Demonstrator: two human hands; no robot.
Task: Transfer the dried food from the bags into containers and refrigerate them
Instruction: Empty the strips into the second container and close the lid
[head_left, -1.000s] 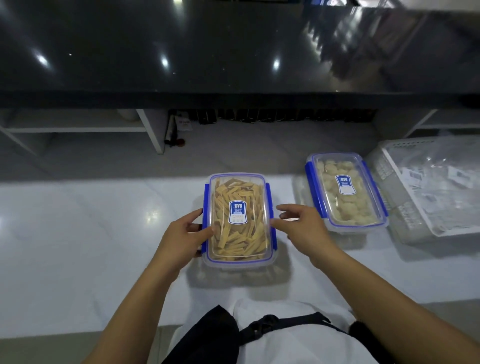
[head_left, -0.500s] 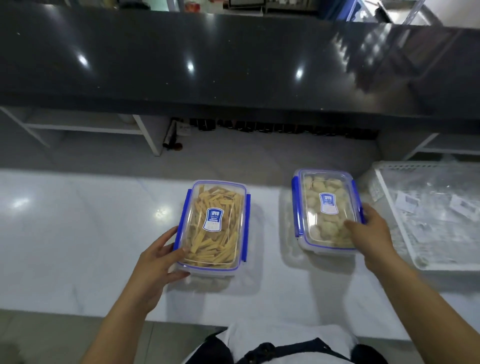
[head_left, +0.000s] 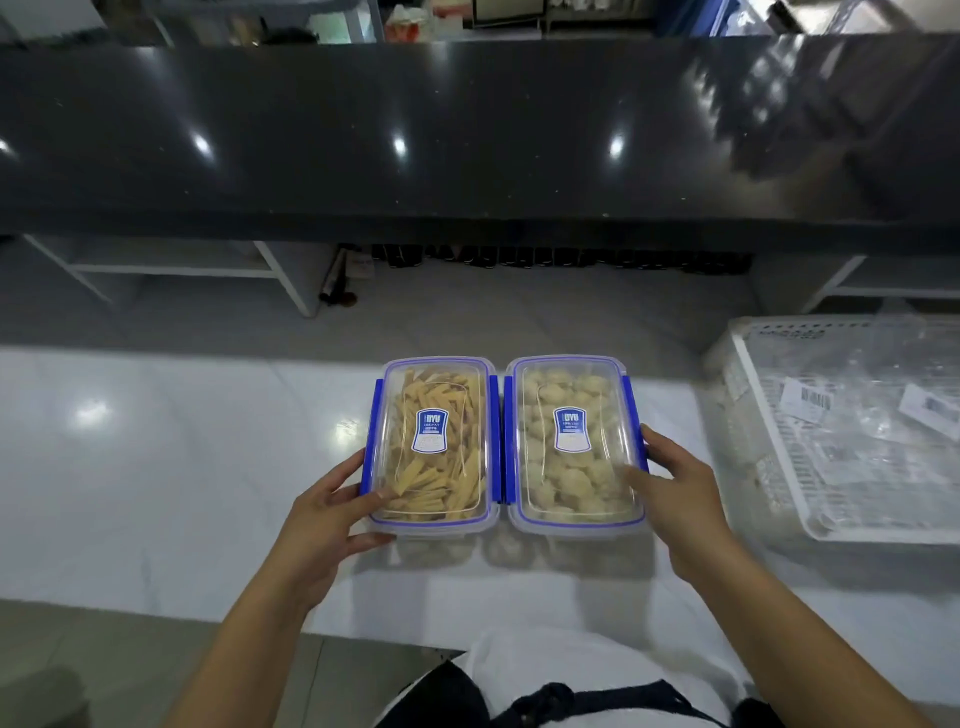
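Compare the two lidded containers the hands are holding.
The left container holds yellow strips; the right container holds pale round lumps. The left hand grips the left container, the right hand the right container. Both have clear lids, blue clips and blue labels, and sit side by side.

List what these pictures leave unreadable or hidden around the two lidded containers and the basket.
- Small print on the blue lid labels, head view: too small to read.
- Near-end clips of the left container and right container: not visible from above.
- White basket: cut off by the right edge; its clear bags are blurred.
- Left hand and right hand fingers: partly hidden behind the container sides.
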